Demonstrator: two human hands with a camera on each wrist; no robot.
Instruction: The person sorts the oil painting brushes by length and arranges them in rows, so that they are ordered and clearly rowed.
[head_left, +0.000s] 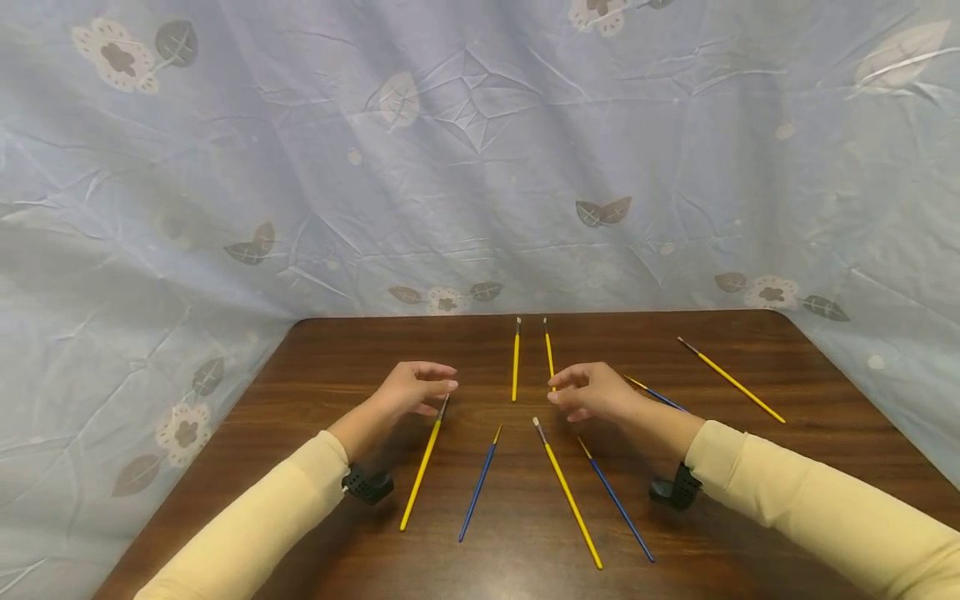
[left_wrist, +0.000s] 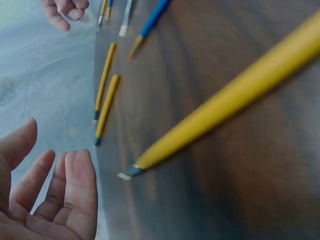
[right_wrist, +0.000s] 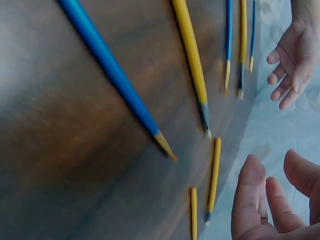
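Yellow paintbrush (head_left: 421, 475), bristles just beside left hand (head_left: 408, 389), untouched; fingers loose, grasping nothing. Second yellow brush (head_left: 550, 357) runs behind right hand (head_left: 596, 392) in head view; right-wrist view shows that hand apart from the brushes, relaxed and empty. Same view adds a blue brush (right_wrist: 253, 32) beyond the first, unseen from the head. Other brushes (head_left: 573, 506) scattered about. Dark wood-grain table (head_left: 337, 350); pale floral cloth (head_left: 480, 183) behind.

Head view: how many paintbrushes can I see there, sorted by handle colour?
Yellow-handled paintbrushes: 5
Blue-handled paintbrushes: 3
Total visible in the head view: 8
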